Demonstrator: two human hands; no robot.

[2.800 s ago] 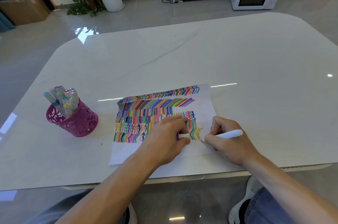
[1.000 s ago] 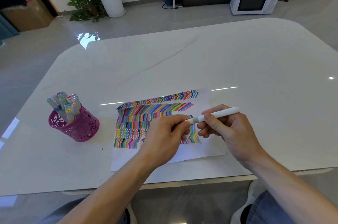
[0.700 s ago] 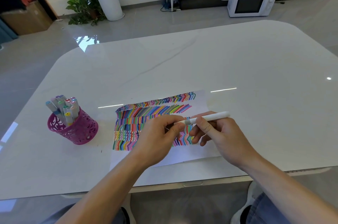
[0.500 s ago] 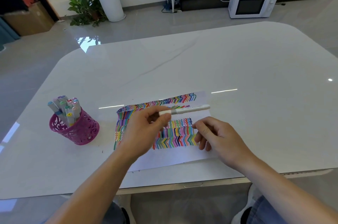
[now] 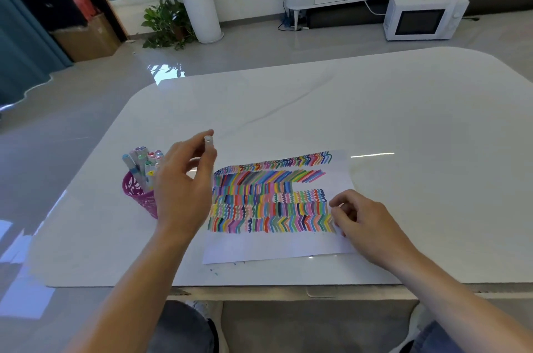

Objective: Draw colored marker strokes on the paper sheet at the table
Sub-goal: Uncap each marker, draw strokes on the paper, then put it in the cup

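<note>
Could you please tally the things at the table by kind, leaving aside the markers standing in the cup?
Paper sheet: 1
Pink cup: 1
Marker, pinched in the left hand: 1
Total: 3

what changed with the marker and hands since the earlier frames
The marker passed from the right hand to the left hand, which lifted off the paper and carried it left, toward the cup. The right hand, drawing earlier, let go; its fingers now rest at the paper's right edge. Paper, cup and table stayed put.
</note>
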